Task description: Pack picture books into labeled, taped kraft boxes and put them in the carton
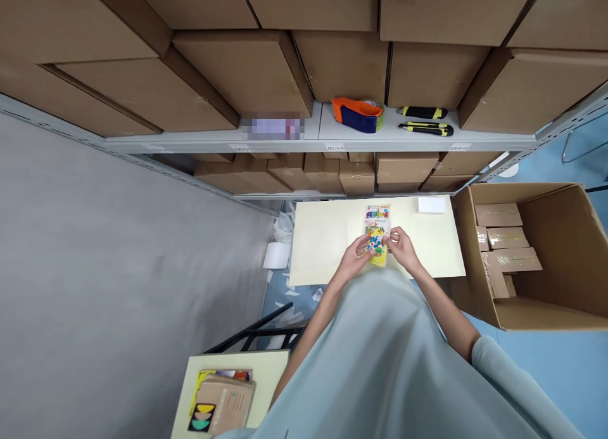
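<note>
A thin, colourful printed booklet [377,227] with cartoon figures and a yellow lower part is over the pale table [323,242]. My left hand [356,254] grips its lower left edge, with the fingers closed on it. On the other side, my right hand [401,246] pinches the right edge between thumb and fingers. Whether the booklet rests on the tabletop or is slightly lifted, I cannot tell. To the right of it, near the table's back edge, lies a small white box or card stack [431,204].
An open carton [555,315] with several small taped boxes stands at the right. Above the table, a shelf [308,146] holds cartons, a tape dispenser [358,114] and two box cutters [425,121]. Several books [232,404] lie on a side table [268,369] at lower left.
</note>
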The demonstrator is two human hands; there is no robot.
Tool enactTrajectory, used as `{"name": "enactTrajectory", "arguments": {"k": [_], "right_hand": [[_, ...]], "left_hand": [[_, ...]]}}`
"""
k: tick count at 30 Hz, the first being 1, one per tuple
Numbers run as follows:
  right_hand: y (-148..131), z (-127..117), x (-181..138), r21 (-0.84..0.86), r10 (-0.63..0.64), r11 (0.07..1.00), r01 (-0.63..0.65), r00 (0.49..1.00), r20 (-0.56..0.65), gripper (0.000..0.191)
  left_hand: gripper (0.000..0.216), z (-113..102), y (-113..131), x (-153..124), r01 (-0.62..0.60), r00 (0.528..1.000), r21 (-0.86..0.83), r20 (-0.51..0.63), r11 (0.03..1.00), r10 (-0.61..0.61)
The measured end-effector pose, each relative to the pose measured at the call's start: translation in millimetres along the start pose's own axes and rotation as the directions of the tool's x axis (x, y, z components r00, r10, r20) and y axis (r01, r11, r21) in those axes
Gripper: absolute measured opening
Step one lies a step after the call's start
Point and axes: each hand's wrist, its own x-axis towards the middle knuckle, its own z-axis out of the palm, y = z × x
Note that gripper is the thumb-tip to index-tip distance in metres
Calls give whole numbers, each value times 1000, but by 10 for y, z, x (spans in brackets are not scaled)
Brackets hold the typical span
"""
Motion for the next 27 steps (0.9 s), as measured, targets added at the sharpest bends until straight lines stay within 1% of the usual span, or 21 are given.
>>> {"name": "enactTrajectory", "arguments": {"k": [2,4,6,8,10,12,13,15,17,18,19,21,23,27], "right_hand": [[-22,74,-63,-80,-67,995,66,998,-7,45],[-52,160,-139,-176,-112,978,110,994,-3,38],[-78,252,-207,-258,-141,956,138,990,5,34],[-94,330,-248,-304,-162,939,161,987,21,33],[-97,357,-248,-291,-163,941,175,985,62,32],[-87,301,-206,-258,-161,950,177,984,83,33],[-75,239,-173,-253,-167,951,177,984,61,34],[-34,72,-94,-272,-184,948,165,982,-44,39],[32,-103,-24,-276,-149,955,109,980,-132,49],[70,-174,2,-253,-101,965,65,986,-130,54],[108,-229,19,-214,-40,977,19,995,-95,59],[174,-288,26,-121,62,991,-59,998,25,67],[209,-297,9,-47,103,994,-98,989,106,69],[197,-284,-34,18,109,994,-111,989,99,64]], "left_hand": [[74,79,67,-35,-44,997,-34,59,998,46],[76,143,130,-63,-77,995,-43,54,996,79],[73,186,175,-80,-104,995,-25,-3,994,104],[65,204,197,-94,-106,989,-15,-102,994,104],[59,192,202,-119,-61,984,-85,-172,994,46],[61,157,201,-163,14,984,-228,-167,974,-53],[64,135,202,-191,48,984,-297,-150,954,-97],[70,88,214,-252,86,980,-386,-134,919,-148],[73,48,241,-305,98,976,-418,-135,903,-169],[74,32,260,-325,108,976,-425,-127,899,-177],[75,19,280,-338,122,976,-430,-114,895,-187],[78,-3,321,-350,150,975,-433,-82,889,-204],[79,-26,354,-345,165,976,-418,-63,893,-210],[78,-98,383,-316,162,979,-314,-65,936,-191]]}}
